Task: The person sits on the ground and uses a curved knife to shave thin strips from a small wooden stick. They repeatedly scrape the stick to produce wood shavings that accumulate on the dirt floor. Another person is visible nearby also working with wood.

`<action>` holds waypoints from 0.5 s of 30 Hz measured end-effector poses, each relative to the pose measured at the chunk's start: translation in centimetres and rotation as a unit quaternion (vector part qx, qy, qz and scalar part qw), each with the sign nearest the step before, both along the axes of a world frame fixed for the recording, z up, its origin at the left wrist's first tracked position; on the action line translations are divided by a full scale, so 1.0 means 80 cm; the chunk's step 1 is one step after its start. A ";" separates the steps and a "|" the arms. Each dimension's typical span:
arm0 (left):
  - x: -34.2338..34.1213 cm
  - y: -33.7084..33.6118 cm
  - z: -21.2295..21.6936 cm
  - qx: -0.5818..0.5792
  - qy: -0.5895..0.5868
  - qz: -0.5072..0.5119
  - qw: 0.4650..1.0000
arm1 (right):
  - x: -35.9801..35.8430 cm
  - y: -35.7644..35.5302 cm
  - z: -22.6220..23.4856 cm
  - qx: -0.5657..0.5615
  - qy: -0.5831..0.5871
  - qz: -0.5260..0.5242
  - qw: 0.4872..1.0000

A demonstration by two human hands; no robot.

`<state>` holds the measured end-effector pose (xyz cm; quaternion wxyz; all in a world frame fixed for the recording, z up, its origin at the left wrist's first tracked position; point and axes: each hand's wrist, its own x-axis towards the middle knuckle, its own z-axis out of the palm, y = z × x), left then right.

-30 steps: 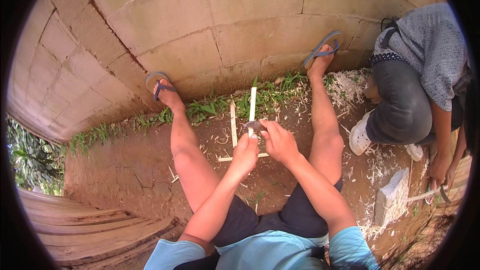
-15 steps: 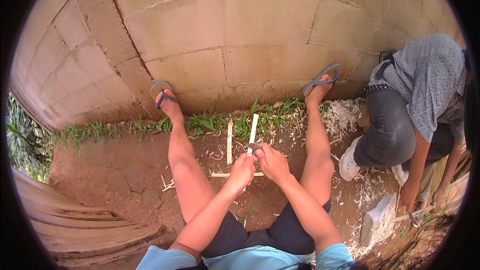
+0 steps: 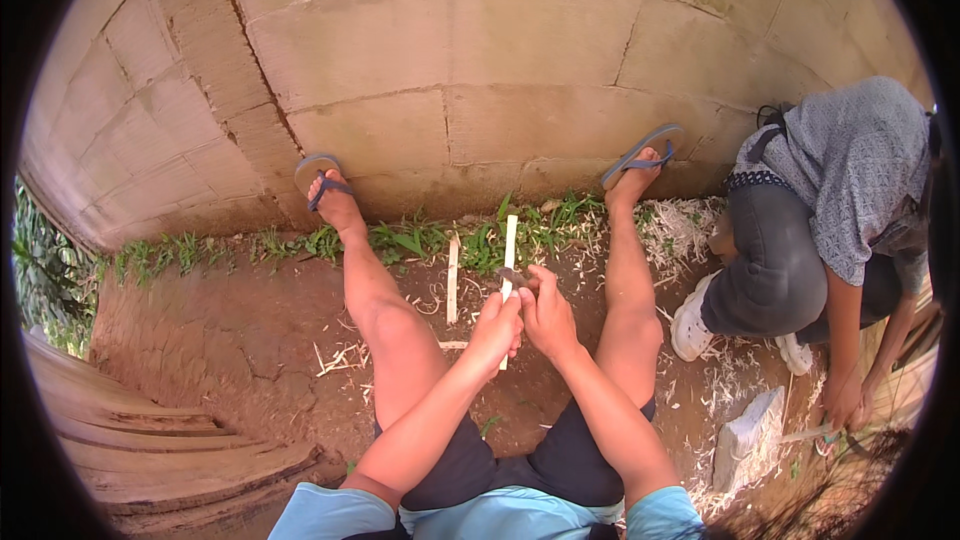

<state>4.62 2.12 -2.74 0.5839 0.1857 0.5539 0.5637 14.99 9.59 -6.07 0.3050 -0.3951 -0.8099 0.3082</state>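
My left hand [image 3: 495, 330] is closed around a pale, flat wooden strip [image 3: 511, 238] that points up and away from me, its lower end showing below the fist. My right hand [image 3: 550, 318] pinches a small dark blade [image 3: 514, 277], which lies across the strip just above my left thumb. The right index finger is bent and raised; the blade's handle, if any, is hidden by the fingers. On the dirt beyond my hands rests another pale wooden strip [image 3: 452, 280]. Part of a further strip [image 3: 453, 345] shows left of my left hand.
A block wall [image 3: 540, 50] rises ahead, with grass [image 3: 405, 243] along its foot. Pale shavings [image 3: 685, 230] litter the ground. At right a co-worker [image 3: 780, 250] crouches, hands low beside a whitish block [image 3: 748, 440]. Weathered wood [image 3: 150, 440] stands at lower left.
My right index finger has lifted and the hand has opened up slightly around the blade. The strip stands more upright. The co-worker's hands have come closer together.
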 end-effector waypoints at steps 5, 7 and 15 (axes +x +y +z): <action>-0.005 0.009 0.002 -0.009 -0.067 -0.004 0.998 | 0.002 0.008 -0.004 0.046 0.008 0.000 0.999; -0.005 0.007 -0.001 -0.010 -0.073 0.000 0.997 | 0.003 0.007 -0.006 0.053 0.007 0.002 0.999; -0.021 0.005 0.009 -0.028 -0.204 -0.045 0.978 | 0.008 0.008 0.000 0.060 0.005 -0.032 0.998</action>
